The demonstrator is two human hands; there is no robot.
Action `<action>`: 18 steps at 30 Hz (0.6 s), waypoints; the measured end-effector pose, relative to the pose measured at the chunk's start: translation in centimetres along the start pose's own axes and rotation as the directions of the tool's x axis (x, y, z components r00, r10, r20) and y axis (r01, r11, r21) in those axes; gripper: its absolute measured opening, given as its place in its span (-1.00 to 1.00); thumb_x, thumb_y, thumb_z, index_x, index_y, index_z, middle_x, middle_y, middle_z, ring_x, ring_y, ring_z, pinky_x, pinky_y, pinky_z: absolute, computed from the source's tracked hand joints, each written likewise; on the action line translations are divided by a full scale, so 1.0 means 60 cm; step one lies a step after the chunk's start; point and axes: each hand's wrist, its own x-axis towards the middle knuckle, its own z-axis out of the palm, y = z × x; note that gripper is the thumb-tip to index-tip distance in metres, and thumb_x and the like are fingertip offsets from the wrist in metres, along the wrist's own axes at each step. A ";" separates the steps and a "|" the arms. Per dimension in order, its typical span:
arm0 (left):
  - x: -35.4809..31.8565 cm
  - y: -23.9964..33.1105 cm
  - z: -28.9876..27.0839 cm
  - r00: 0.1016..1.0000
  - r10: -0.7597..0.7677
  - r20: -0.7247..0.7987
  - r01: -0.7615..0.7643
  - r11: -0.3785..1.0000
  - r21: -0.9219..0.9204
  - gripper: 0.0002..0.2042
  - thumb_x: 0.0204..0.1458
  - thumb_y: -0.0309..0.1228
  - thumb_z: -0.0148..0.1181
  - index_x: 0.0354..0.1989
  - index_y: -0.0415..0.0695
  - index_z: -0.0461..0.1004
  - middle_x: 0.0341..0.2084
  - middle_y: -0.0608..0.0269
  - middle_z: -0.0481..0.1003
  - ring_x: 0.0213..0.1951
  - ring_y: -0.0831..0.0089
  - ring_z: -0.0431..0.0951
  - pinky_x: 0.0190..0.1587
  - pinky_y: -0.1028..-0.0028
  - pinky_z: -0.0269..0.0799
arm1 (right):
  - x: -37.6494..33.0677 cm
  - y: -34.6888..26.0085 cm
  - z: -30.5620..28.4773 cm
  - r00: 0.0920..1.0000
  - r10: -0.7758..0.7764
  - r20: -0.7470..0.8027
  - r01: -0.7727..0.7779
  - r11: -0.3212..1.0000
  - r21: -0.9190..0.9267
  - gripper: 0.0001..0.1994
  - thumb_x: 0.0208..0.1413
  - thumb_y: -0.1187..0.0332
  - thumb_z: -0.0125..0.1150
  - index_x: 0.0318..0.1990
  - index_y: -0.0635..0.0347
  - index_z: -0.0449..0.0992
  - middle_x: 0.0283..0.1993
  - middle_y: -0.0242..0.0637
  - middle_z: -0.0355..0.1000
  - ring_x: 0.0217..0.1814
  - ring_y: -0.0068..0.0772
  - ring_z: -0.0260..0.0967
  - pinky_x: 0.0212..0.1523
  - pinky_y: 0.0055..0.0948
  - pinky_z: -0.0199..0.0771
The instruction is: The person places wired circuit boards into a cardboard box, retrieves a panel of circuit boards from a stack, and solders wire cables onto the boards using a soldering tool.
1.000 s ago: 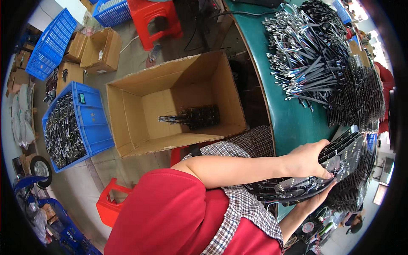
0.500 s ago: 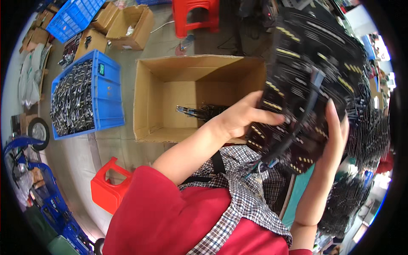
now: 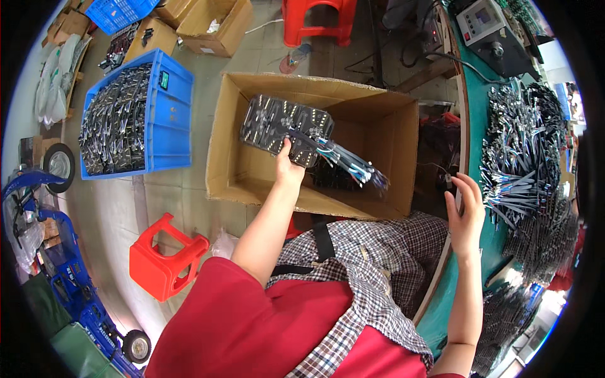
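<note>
My left hand (image 3: 289, 170) grips a black circuit board panel (image 3: 268, 123) by its near edge, with the thumb on top. The panel is held over the open cardboard box (image 3: 222, 151), and a bundle of dark cables (image 3: 343, 156) with white and blue ends trails from it to the right. Beneath it, more dark boards (image 3: 334, 179) lie in the box, mostly hidden. At the edge of the green workbench (image 3: 469, 135), my right hand (image 3: 467, 220) holds nothing, with its fingers apart. Beyond its fingertips lies a large heap of black cables (image 3: 520, 164).
A blue crate (image 3: 171, 120) full of similar panels stands left of the box. One red stool (image 3: 161, 264) is at near left, another red stool (image 3: 318, 22) at the far side. A grey control unit (image 3: 485, 28) sits on the bench. A blue cart (image 3: 69, 271) is at far left.
The panel has moved left and down from the bench side to over the box, in my left hand alone. My right hand has let go of it and stayed at the right.
</note>
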 end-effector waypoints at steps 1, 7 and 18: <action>0.012 -0.012 -0.015 0.992 0.051 -0.117 -0.050 0.999 0.007 -0.72 0.12 -0.31 0.01 -0.05 -0.18 0.35 -0.09 0.15 0.42 -0.08 0.25 0.44 0.03 0.19 0.34 | -0.005 -0.002 0.005 0.999 -0.040 -0.001 0.039 0.992 -0.117 -0.72 -0.05 0.52 0.18 -0.12 0.24 0.43 0.00 -0.14 0.33 0.10 -0.13 0.25 0.10 -0.34 0.24; 0.137 -0.048 -0.173 0.851 0.312 -0.422 -0.256 0.949 0.186 -0.71 0.04 -0.45 0.13 -0.05 -0.19 0.35 -0.13 0.09 0.44 -0.17 0.17 0.49 -0.14 0.11 0.47 | 0.013 0.015 0.032 0.996 0.086 0.016 -0.074 0.929 -0.363 -0.36 -0.13 0.40 0.26 0.18 0.00 0.19 0.36 -0.13 -0.15 0.40 -0.01 -0.24 0.25 0.12 -0.19; 0.269 -0.083 -0.383 0.789 0.280 -0.547 -0.251 0.959 0.129 -0.64 -0.01 -0.47 0.19 -0.02 -0.21 0.33 -0.12 0.10 0.43 -0.19 0.20 0.49 -0.19 0.14 0.49 | 0.018 0.008 0.027 0.984 0.161 0.072 -0.116 0.898 -0.425 -0.50 -0.16 0.47 0.25 0.05 0.16 0.36 0.36 -0.03 -0.15 0.41 0.07 -0.29 0.32 -0.03 -0.23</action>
